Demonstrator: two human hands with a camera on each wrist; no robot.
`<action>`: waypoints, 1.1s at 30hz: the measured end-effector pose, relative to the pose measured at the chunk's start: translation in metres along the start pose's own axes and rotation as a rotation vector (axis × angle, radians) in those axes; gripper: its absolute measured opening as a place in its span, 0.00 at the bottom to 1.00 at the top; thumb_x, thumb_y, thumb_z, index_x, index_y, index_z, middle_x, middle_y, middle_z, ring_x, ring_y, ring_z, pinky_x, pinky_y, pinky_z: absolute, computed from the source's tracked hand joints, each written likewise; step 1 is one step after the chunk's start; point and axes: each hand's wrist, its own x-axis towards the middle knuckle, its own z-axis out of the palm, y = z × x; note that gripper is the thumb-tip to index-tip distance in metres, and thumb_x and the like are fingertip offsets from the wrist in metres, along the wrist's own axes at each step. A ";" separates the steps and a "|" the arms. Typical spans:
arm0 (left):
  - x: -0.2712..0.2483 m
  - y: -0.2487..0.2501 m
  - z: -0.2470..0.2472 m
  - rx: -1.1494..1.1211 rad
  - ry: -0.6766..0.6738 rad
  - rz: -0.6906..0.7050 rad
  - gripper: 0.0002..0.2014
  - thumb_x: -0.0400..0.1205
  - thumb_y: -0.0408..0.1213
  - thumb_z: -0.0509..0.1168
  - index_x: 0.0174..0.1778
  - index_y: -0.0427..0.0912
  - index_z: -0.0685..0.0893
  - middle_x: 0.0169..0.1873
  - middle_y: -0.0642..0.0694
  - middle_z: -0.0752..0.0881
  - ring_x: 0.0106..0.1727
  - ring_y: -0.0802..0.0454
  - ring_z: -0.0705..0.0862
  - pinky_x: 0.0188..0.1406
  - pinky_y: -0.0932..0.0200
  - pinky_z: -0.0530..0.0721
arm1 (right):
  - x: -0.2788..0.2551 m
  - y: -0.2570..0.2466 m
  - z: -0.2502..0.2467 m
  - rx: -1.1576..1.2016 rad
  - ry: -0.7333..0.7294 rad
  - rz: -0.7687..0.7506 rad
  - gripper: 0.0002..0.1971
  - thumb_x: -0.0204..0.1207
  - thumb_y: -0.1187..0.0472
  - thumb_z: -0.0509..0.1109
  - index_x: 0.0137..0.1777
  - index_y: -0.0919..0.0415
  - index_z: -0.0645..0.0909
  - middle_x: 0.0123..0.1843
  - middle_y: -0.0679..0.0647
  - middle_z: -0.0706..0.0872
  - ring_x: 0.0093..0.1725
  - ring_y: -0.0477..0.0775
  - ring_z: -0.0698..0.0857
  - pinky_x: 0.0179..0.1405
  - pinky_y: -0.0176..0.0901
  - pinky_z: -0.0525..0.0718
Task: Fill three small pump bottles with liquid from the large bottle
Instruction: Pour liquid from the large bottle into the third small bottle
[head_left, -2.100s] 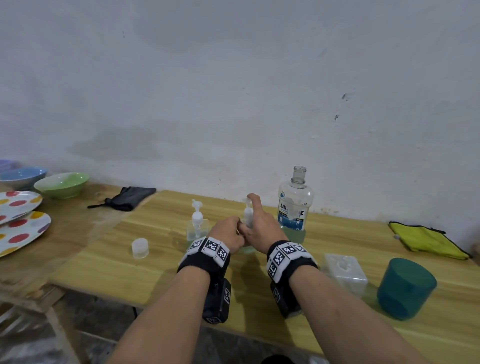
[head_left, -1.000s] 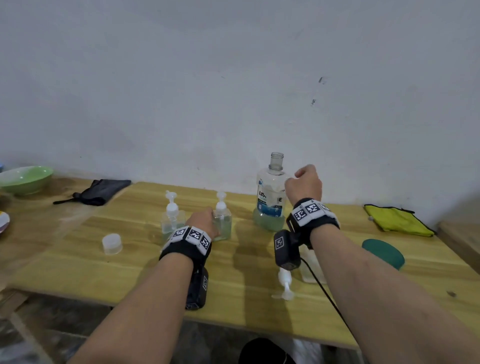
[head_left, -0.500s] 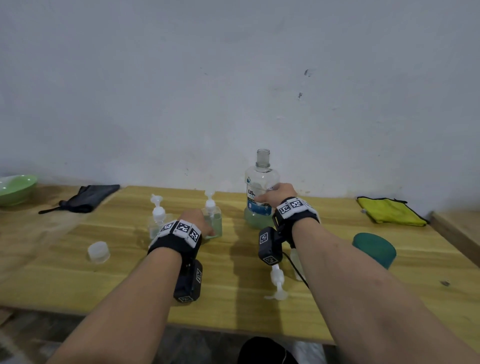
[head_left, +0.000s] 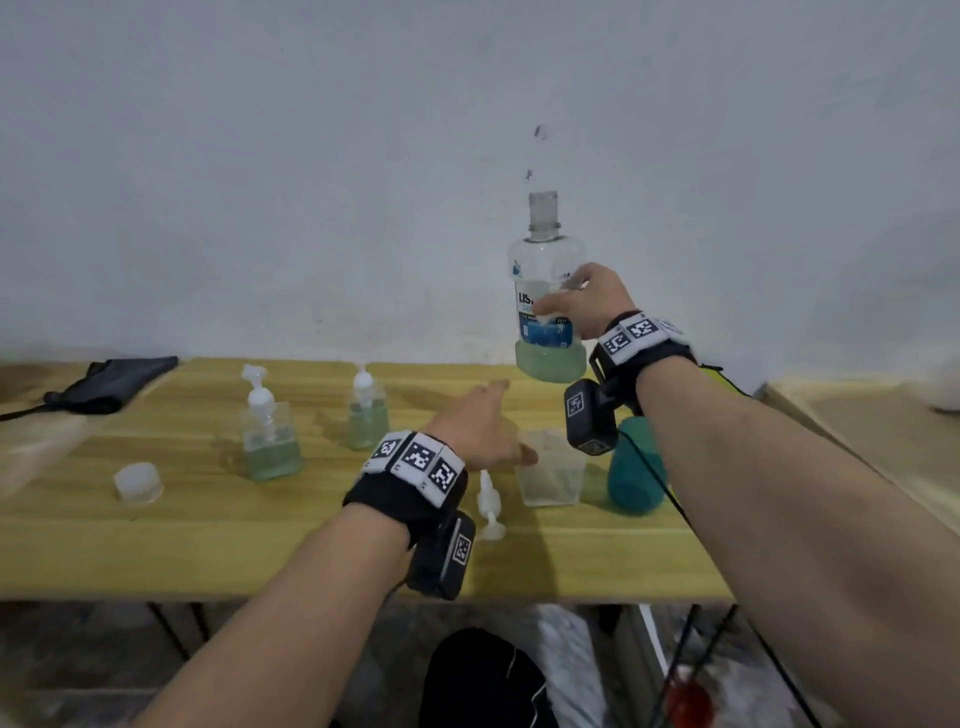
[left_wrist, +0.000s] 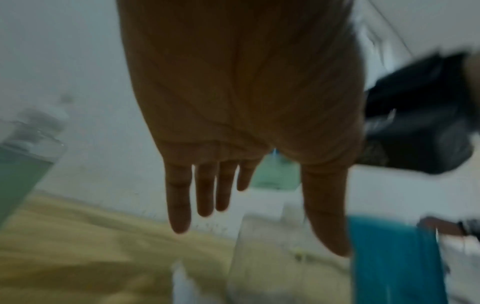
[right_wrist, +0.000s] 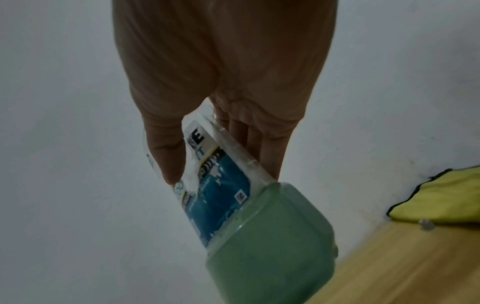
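My right hand grips the large clear bottle by its labelled middle and holds it upright above the table, uncapped, with green liquid low in it. The right wrist view shows that hand, thumb and fingers on opposite sides of the large bottle. My left hand is open, fingers straight, just left of a clear small bottle with no pump; I cannot tell if they touch. Its pump lies on the table. Two pump bottles hold green liquid. In the left wrist view the left hand hovers over the small bottle.
A teal cup stands right of the pumpless bottle, under my right forearm. A white cap sits at the left of the wooden table. A black cloth lies at the back left, and a yellow cloth by the wall.
My right hand took hold of the large bottle and lifted it off the table. My left hand let go of the middle pump bottle and moved right to the pumpless bottle.
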 end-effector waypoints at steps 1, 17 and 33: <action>0.004 0.004 0.010 0.010 -0.065 0.008 0.52 0.70 0.51 0.79 0.85 0.43 0.55 0.81 0.42 0.67 0.78 0.41 0.71 0.75 0.43 0.74 | 0.000 0.003 -0.007 -0.006 0.005 0.001 0.23 0.56 0.54 0.85 0.45 0.59 0.79 0.54 0.57 0.86 0.52 0.59 0.86 0.54 0.59 0.87; -0.008 -0.074 -0.027 -0.296 0.147 -0.090 0.40 0.64 0.41 0.84 0.70 0.44 0.73 0.62 0.49 0.82 0.61 0.47 0.83 0.63 0.48 0.82 | -0.011 0.004 0.004 -0.079 -0.228 -0.159 0.28 0.58 0.58 0.85 0.59 0.59 0.81 0.57 0.55 0.87 0.56 0.56 0.86 0.60 0.53 0.85; -0.056 -0.158 -0.027 -0.432 0.113 -0.182 0.39 0.65 0.34 0.83 0.70 0.44 0.72 0.61 0.48 0.79 0.62 0.47 0.81 0.55 0.56 0.81 | -0.059 0.010 0.087 -0.855 -0.482 -0.383 0.17 0.64 0.53 0.79 0.48 0.45 0.76 0.49 0.47 0.86 0.47 0.54 0.85 0.44 0.45 0.84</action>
